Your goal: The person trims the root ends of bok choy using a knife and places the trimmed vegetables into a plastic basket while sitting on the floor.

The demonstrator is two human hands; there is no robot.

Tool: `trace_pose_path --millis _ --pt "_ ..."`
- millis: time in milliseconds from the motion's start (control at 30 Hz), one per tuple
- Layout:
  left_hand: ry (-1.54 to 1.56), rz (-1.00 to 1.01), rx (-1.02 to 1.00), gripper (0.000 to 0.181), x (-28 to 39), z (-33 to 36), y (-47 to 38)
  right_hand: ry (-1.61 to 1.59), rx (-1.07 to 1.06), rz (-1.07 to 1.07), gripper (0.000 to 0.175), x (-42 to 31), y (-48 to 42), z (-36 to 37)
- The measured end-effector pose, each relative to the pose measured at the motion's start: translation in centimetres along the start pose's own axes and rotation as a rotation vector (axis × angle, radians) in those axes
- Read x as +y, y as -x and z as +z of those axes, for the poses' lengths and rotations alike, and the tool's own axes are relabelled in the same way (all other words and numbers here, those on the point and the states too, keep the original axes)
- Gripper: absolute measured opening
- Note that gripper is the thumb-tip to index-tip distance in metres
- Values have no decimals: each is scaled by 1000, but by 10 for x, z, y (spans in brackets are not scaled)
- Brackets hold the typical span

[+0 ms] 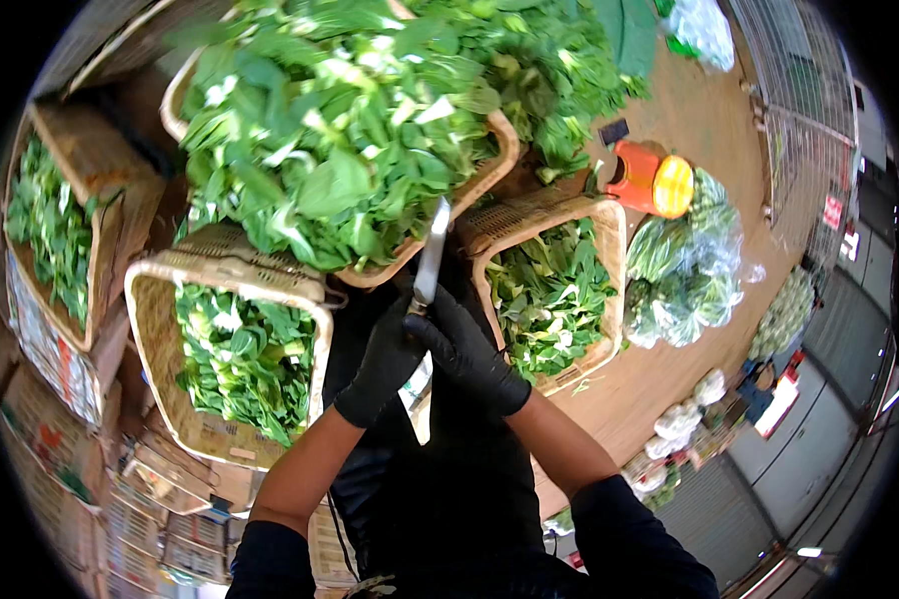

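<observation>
Both my hands wear black gloves and meet in front of my body. My left hand (384,359) is closed at the handle of a knife (431,251), whose blade points away from me over the rim of the large basket. My right hand (468,344) touches the left one at the handle; which hand carries the knife is hard to tell. Beyond the blade, leafy greens (337,150) are heaped in the large plastic basket (506,150). A smaller basket (138,322) of greens stands at the left, and another basket (618,277) of greens at the right.
An orange container with a yellow top (648,180) stands beyond the right basket, beside clear bags of vegetables (682,277). More greens (547,82) lie behind the large basket. Further crates (94,239) line the left side. A wire cage (809,112) stands at far right.
</observation>
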State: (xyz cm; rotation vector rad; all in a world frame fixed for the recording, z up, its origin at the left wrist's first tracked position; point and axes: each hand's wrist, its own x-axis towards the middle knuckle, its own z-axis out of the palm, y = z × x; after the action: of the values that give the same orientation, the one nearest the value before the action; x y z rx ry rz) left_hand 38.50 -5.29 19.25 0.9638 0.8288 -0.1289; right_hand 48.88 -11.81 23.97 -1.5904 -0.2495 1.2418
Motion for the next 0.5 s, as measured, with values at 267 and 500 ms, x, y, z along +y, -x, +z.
trace_pose_path --millis 267,500 --pt "8 -90 209 17 36 75 -132 661 436 146 23 160 -71 -246" --pt "-205 -261 291 21 -2 93 -174 1363 -90 295 32 251 -126 -365"
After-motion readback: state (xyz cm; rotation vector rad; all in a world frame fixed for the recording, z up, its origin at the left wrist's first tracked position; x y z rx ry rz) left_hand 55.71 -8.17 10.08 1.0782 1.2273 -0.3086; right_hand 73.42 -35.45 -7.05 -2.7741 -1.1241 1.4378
